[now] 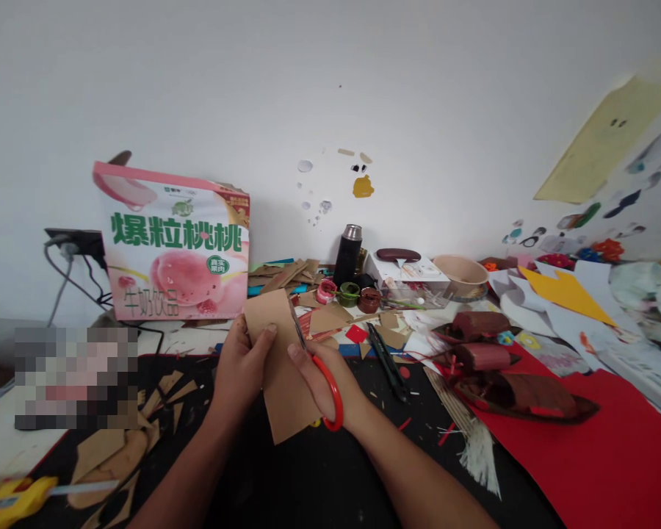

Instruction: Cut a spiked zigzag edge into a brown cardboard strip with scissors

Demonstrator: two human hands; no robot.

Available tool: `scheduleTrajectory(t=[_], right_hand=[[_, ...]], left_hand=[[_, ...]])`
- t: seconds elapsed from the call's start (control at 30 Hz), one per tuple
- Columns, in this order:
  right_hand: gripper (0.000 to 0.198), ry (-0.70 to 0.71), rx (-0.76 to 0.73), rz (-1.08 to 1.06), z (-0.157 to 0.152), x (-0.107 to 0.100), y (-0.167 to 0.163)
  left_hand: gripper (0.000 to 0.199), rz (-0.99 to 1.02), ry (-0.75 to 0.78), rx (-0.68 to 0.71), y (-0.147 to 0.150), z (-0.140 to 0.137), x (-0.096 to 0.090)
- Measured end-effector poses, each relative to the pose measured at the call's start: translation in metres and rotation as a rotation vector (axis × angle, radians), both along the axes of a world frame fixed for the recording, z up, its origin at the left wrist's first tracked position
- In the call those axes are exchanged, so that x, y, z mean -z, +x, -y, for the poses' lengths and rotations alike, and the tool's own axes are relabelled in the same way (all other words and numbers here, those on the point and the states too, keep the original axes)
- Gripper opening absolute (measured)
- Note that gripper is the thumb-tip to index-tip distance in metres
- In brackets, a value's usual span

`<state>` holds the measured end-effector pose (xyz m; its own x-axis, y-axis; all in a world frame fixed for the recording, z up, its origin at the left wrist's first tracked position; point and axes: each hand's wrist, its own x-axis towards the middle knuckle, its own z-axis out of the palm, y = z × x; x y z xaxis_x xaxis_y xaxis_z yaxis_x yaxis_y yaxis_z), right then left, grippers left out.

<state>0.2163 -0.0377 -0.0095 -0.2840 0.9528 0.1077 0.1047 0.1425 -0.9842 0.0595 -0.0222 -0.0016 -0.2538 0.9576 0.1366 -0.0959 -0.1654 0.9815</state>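
Scissors (322,375) with red handles sit in the right hand (322,386), fingers through the loops, blades reaching up along the right edge of a brown cardboard piece (278,367). The left hand (242,367) grips that cardboard from its left side, thumb laid across the front, holding it upright above a black mat (308,477). Both hands are closed around what they hold.

Cardboard scraps (115,448) lie on the mat to the left, and a yellow glue gun (16,499) rests at the lower left corner. A black utility knife (388,360) lies just right of the scissors. Further right, a red paper sheet (611,455) carries brown rolled shapes (482,356). Behind the hands stands a pink drink carton (173,246) against the wall, with a black flask (348,253) and a beige bowl (463,273) beyond it to the right.
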Motion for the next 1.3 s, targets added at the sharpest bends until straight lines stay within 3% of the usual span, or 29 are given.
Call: scheduleTrajectory(t=[0.67,0.93,1.07,1.3], right_hand=[[0.059,0.004,0.016,-0.042,0.002,0.002,-0.001],[0.052,-0.057,-0.1,-0.174,0.001,0.001,0.001],[0.049,-0.008,-0.096,-0.117,-0.001,0.0,0.005],[0.051,0.07,-0.031,0.008,-0.003,-0.01,0.008]], left_hand=[[0.056,0.0,-0.003,-0.014,0.0,0.001,-0.002],[0.059,-0.021,-0.031,0.013,-0.005,0.001,-0.004],[0.061,-0.027,-0.043,-0.007,-0.004,0.001,-0.008],[0.068,0.054,-0.074,0.091,-0.001,0.002,-0.007]])
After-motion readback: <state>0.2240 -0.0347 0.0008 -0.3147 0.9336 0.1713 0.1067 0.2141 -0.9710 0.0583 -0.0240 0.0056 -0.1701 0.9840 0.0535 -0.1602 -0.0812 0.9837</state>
